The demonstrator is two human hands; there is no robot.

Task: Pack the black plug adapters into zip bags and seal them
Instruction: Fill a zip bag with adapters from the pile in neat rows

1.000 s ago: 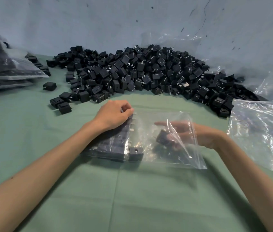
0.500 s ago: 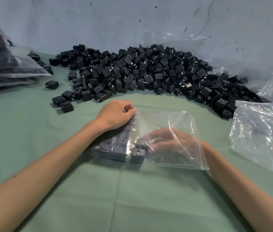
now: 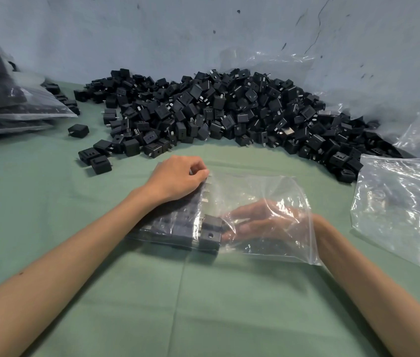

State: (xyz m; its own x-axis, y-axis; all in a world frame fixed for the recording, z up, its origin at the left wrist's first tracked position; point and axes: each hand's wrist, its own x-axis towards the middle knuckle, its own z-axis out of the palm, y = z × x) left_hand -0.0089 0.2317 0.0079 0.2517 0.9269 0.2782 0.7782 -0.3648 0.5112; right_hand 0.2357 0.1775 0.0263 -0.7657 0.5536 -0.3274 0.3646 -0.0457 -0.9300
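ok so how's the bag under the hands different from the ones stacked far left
The front bag is only part filled, adapters rowed at its left end; the stacked bags look packed full. The front bag's right half is slack and open, with the right hand inside; the stacked bags lie flat. The front bag lies alone; those are piled. Both are clear plastic holding black adapters.

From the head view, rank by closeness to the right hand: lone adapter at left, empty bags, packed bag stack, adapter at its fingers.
1. Adapter inside the zip bag, touching the right hand.
2. Empty bags, to the right.
3. Lone adapter, far left.
4. Packed bag stack, farthest left.
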